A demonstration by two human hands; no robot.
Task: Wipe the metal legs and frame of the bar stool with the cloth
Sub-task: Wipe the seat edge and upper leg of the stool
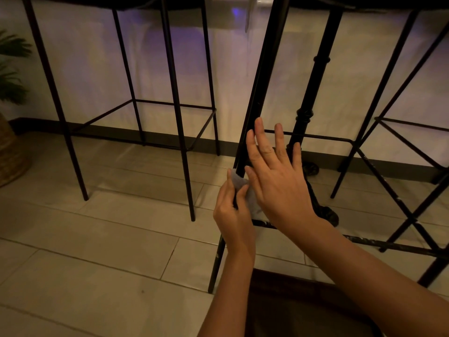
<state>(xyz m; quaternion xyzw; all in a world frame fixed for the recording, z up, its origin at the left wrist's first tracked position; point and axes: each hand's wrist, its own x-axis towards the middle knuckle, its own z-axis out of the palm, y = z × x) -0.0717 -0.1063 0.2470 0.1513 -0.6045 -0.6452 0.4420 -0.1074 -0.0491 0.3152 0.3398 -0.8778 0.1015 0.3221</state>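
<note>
The bar stool's black metal leg slants down through the middle of the view to the floor near the bottom centre. A small pale cloth is wrapped around that leg, just above the footrest bar. My left hand is closed on the cloth and the leg. My right hand lies right of it with fingers spread, fingertips against the leg and palm over part of the cloth.
A second black stool stands to the left, a third to the right. An ornate black table post rises behind the leg. A plant in a woven basket sits at the far left on the tiled floor.
</note>
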